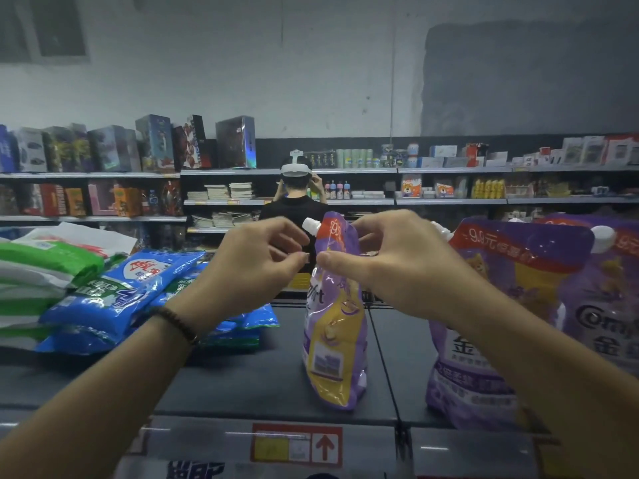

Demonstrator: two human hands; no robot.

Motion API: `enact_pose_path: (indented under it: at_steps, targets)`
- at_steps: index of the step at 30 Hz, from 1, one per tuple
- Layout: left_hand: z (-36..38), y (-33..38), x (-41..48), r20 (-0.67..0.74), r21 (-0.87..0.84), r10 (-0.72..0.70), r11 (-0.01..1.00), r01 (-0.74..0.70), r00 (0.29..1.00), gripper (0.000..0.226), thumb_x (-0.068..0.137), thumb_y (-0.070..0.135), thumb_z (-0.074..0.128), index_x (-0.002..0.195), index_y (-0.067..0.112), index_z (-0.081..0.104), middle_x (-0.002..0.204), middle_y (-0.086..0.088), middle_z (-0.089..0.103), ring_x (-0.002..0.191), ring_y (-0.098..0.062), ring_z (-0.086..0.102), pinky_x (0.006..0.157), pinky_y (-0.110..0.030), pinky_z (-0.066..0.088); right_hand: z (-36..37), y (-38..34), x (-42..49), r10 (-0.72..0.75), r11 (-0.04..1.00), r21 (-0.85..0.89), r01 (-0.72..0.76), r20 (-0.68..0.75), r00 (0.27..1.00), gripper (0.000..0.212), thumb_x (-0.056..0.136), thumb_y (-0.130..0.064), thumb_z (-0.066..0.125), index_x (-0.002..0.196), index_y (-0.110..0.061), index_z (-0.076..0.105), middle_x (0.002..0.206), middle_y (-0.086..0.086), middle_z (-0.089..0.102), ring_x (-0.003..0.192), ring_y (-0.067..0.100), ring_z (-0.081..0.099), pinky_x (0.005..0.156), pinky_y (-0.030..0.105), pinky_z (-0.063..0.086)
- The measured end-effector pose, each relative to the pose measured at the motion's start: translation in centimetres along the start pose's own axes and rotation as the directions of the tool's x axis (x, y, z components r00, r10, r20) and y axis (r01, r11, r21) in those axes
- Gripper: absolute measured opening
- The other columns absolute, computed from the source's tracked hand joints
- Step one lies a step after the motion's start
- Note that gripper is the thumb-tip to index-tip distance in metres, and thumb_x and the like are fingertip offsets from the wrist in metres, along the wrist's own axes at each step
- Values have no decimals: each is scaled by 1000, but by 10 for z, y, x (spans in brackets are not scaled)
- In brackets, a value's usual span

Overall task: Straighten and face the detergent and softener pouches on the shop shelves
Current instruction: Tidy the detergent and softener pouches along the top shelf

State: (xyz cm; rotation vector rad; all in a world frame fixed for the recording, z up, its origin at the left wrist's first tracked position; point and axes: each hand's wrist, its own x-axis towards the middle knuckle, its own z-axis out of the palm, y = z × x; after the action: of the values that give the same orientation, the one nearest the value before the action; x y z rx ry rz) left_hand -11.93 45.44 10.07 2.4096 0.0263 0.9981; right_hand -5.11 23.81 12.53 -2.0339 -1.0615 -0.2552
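A purple and yellow softener pouch (333,319) with a white spout stands upright and edge-on in the middle of the dark top shelf (262,371). My right hand (387,261) pinches its upper edge between thumb and fingers. My left hand (256,264) hovers just left of it, thumb and fingertips close together, nearly touching the pouch. Two larger purple pouches (511,305) stand facing front on the right, behind my right forearm. Blue detergent bags (128,295) lie flat in a pile on the left.
Green and white bags (41,271) are stacked at the far left. A red price tag (297,447) sits on the shelf's front rail. Across the aisle a person (297,198) in black stands facing shelves of boxes and bottles.
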Motion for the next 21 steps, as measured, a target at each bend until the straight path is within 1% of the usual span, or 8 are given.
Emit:
enact_pose_path:
  at_steps: [2,4,6,9,11,14,18,21]
  targets:
    - [-4,-12,18,-5,118,36,992,-35,999,15,91,25,79,102,28,70,102,8,71,89,-12,72,80,-36,61,-7,-7,1,14,998,-61,-16,-35,999,45,76,-67,82,103,-30,80,92,-12,77,84,3,73,74,34,65]
    - [-4,-19,36,44,220,72,972,-80,996,24,91,27,80,105,27,61,110,4,62,98,-16,65,80,-27,51,-11,-9,6,33,997,-75,-36,-34,999,40,77,-61,85,95,-25,81,86,-4,78,76,15,76,67,43,67]
    - [-3,-22,49,87,230,96,966,-114,992,35,91,30,82,116,25,59,118,2,58,104,-17,62,79,-15,44,-12,-13,12,59,992,-110,-61,-21,998,36,80,-55,85,82,-20,81,75,2,78,69,23,77,60,48,66]
    - [-2,-17,64,195,159,131,974,-163,972,51,93,34,81,137,21,59,131,6,60,105,-6,62,77,-3,46,-16,-14,17,79,986,-147,-80,-13,997,31,87,-42,83,73,-15,80,65,5,76,54,19,74,57,45,65]
    - [-1,-14,71,301,64,125,986,-151,945,46,95,35,78,136,26,63,131,12,67,102,-3,70,76,-11,55,-18,-10,21,60,983,-172,-67,-46,997,25,89,-34,82,75,-14,80,65,4,76,52,16,74,57,43,66]
    - [3,-15,76,389,26,129,988,-151,912,24,97,36,73,120,32,70,106,15,76,92,-6,76,79,-32,63,-23,-7,27,86,977,-194,-91,-32,996,24,91,-35,83,81,-14,80,67,4,77,53,16,75,54,32,64]
    - [5,-17,82,398,-8,133,990,-142,908,8,101,27,69,108,30,72,95,10,78,87,-11,78,80,-41,64,-32,-11,30,141,966,-226,-129,42,989,25,91,-39,83,83,-16,80,61,3,75,54,13,74,48,21,54]
    - [3,-17,86,411,-7,130,990,-140,902,11,101,29,67,109,25,74,100,2,78,92,-16,78,85,-44,65,-36,-15,33,145,955,-269,-129,42,989,24,92,-38,82,80,-17,80,56,3,73,43,7,65,40,14,44]
